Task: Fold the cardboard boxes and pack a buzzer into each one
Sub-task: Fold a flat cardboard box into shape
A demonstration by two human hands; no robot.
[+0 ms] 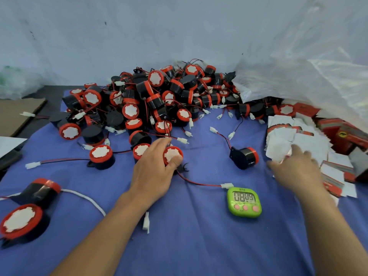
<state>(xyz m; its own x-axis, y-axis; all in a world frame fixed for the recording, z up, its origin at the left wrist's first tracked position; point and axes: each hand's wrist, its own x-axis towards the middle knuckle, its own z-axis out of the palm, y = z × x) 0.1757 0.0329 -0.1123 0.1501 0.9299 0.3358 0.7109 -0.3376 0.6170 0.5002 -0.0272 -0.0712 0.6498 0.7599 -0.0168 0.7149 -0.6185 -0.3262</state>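
A big heap of black-and-red buzzers (155,96) with red-black wires and white plugs covers the far part of the blue cloth (199,236). My left hand (153,172) grips one buzzer (172,155) at the heap's near edge, its white face up and its wire trailing right. My right hand (296,170) reaches into the pile of flat white-and-red cardboard boxes (288,140) at the right; it is blurred, and whether it holds a box is unclear. A lone buzzer (245,157) lies between my hands.
A green timer (244,202) sits on the cloth near my right forearm. Folded red boxes (346,136) lie at the far right under a clear plastic bag (298,76). Loose buzzers (22,220) lie at the near left, and brown cardboard (18,114) lies off the cloth.
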